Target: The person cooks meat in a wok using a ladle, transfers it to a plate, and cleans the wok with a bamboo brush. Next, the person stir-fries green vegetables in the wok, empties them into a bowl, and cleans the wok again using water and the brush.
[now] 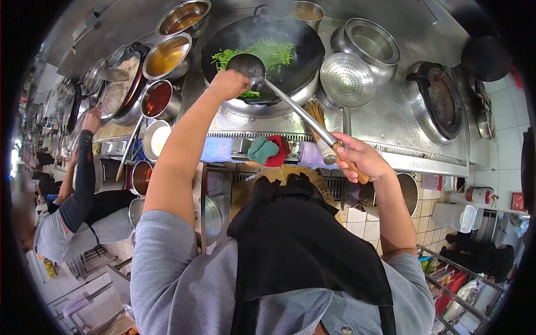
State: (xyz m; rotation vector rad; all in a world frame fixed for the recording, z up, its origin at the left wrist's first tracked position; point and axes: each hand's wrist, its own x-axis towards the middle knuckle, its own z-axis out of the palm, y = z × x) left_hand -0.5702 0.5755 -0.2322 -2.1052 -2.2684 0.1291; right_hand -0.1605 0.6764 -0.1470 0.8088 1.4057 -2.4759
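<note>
A black wok [304, 53] on the stove holds chopped green vegetables [276, 54], with steam rising from it. My right hand [360, 159] is wrapped round the wooden grip of a long ladle [293, 107], whose dark bowl hangs over the wok's near side. Close beside that bowl is my left hand [229, 85], its fingers bent together over the wok's near left edge. What those fingers hold, if anything, is hidden.
A perforated strainer [347, 81] rests right of the wok, near a lidless steel pot [371, 43] and a bamboo brush [319, 125]. Bowls of amber liquid [166, 56] and red sauce [156, 100] stand left. Folded cloths [262, 151] lie on the front ledge. A co-worker [78, 206] works at the left.
</note>
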